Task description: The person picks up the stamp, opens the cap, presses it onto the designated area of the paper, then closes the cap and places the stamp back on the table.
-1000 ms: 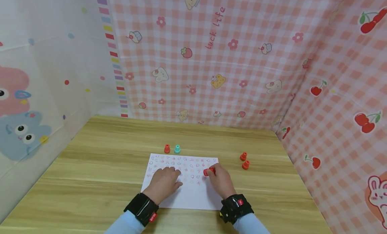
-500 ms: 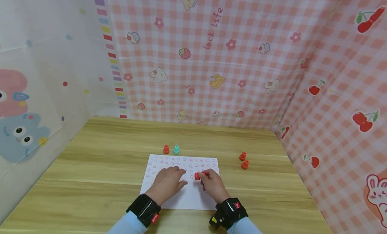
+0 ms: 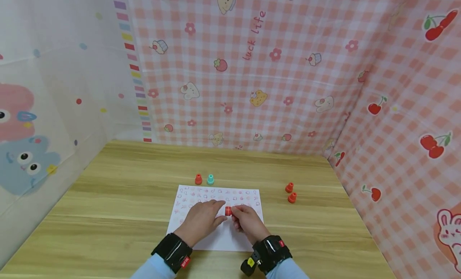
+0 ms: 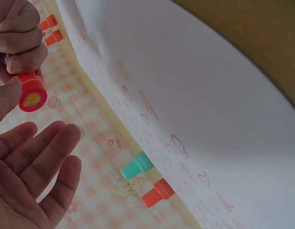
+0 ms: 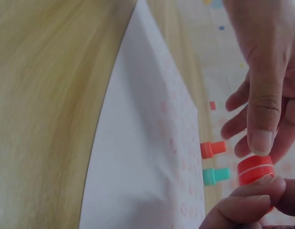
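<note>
A red toy stamp is held level above the paper, pinched by the thumb and fingers of my right hand. Its round end faces left; in the left wrist view, the stamp shows a yellow picture on that end. A pale line runs round the stamp in the right wrist view. My left hand is beside that end, fingers extended and apart. Its thumb lies very near the stamp; whether they touch I cannot tell. Below both hands is a white sheet of paper bearing rows of small reddish prints.
Behind the paper stand a red stamp and a turquoise stamp. Two more red ones, a rear stamp and a front stamp, are to the right. The wooden table meets a checked cloth at the back.
My right hand has carried the red stamp leftward from the paper's right side to my left hand. The left hand has shifted slightly right. The other stamps stay put.
</note>
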Available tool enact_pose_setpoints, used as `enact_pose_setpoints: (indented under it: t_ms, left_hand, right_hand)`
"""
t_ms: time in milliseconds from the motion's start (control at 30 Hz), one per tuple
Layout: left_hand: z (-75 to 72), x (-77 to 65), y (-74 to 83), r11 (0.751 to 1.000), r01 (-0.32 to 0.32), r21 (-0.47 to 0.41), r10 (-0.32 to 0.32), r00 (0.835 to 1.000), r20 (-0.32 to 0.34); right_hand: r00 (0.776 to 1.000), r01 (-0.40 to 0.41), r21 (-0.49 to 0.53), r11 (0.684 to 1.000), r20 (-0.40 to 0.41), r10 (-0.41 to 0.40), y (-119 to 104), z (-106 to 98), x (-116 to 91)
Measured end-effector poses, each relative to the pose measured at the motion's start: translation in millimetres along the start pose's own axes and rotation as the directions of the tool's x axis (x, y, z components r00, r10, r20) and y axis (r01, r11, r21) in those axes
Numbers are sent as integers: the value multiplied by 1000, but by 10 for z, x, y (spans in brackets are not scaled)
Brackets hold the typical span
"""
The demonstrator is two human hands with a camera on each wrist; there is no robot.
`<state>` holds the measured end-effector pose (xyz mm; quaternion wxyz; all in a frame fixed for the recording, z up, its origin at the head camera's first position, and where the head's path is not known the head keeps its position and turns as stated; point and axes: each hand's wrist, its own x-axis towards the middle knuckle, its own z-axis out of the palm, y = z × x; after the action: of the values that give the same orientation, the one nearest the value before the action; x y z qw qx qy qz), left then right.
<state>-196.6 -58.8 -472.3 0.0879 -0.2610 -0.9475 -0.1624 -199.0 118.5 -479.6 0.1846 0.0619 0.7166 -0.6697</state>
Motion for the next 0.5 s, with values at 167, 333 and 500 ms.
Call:
enact_pose_setpoints:
  t_ms: [167, 333, 500]
  left_hand:
    - [-2, 5, 17, 999, -27, -29, 26, 999, -27]
    - [-14, 10, 31, 996, -36, -84, 34, 999, -27]
    - [-49, 21, 43, 987, -25, -161, 26, 1000, 0]
  right_hand:
    - [998, -33, 62, 998, 56, 30, -23, 2, 9]
    - [990, -56, 151, 987, 136, 35, -49, -23, 8]
    - [981, -82, 239, 968, 191, 36, -53, -34, 10]
